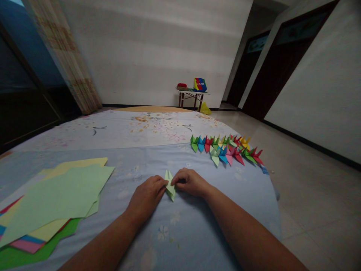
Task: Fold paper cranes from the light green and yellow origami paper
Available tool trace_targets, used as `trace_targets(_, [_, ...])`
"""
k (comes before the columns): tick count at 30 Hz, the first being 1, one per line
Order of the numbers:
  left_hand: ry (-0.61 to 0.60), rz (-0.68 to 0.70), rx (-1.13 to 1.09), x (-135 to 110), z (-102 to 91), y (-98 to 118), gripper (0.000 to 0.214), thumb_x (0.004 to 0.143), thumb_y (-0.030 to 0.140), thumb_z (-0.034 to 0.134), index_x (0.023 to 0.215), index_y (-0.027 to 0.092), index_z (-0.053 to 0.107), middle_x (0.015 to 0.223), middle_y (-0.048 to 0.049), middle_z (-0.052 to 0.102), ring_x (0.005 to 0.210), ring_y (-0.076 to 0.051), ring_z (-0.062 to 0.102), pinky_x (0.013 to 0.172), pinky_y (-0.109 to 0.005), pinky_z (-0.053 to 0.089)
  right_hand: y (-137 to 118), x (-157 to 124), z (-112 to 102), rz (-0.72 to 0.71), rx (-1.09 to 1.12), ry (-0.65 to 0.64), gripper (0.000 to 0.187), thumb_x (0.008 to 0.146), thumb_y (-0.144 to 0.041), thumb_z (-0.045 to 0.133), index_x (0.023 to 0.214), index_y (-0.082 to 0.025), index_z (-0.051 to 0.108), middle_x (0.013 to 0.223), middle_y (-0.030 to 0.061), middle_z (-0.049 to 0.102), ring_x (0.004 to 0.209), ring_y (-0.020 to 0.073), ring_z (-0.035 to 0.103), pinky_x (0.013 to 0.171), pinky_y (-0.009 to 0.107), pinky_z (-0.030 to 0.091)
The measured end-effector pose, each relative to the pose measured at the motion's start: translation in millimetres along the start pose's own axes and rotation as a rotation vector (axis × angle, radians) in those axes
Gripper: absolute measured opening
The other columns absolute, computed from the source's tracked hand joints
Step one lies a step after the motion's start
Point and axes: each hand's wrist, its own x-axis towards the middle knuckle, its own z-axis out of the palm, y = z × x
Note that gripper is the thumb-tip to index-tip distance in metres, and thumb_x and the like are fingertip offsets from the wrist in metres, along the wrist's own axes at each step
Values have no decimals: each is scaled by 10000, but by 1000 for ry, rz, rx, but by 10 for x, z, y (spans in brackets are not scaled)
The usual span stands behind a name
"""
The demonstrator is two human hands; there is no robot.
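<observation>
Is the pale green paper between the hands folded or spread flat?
Folded: between the left hand and right hand, the pale green paper is narrow and pointed with layered flaps, unlike the flat sheets at left.

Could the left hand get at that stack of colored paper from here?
Probably yes: only tablecloth shows between the left hand and the colored paper stack, though it would likely have to leave the folded pale-green paper it touches.

cloth-covered table (pixel 155 154): paper sheets (pixel 64 195), folded figures (pixel 222 154)
</observation>
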Motion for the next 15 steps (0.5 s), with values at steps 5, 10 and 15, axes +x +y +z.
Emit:
trace_targets(5, [-11,18,7,-5,-7,25,236,871,230,435,958,243,654,966,-25,614,884,-158,564,760,-256,434,30,3,-3,-52,8,-21,215,696,-71,599,797,-224,711,826,1,661,819,123,589,789,239,437])
trace_targets(10, [-51,17,77,-11,-21,71,262,883,232,414,976,263,657,1019,-31,598,921,-176,560,752,-269,428,56,13,0,-68,3,-35,198,696,-85,610,798,-218,716,855,11,658,831,126,588,799,244,436])
trace_targets(15, [-121,18,182,-32,-36,120,274,885,224,395,1030,259,624,1016,-49,578,897,-180,556,709,-265,416,19,14,-22,-76,-9,-72,195,704,-85,595,799,-209,711,861,17,645,833,128,581,810,250,433])
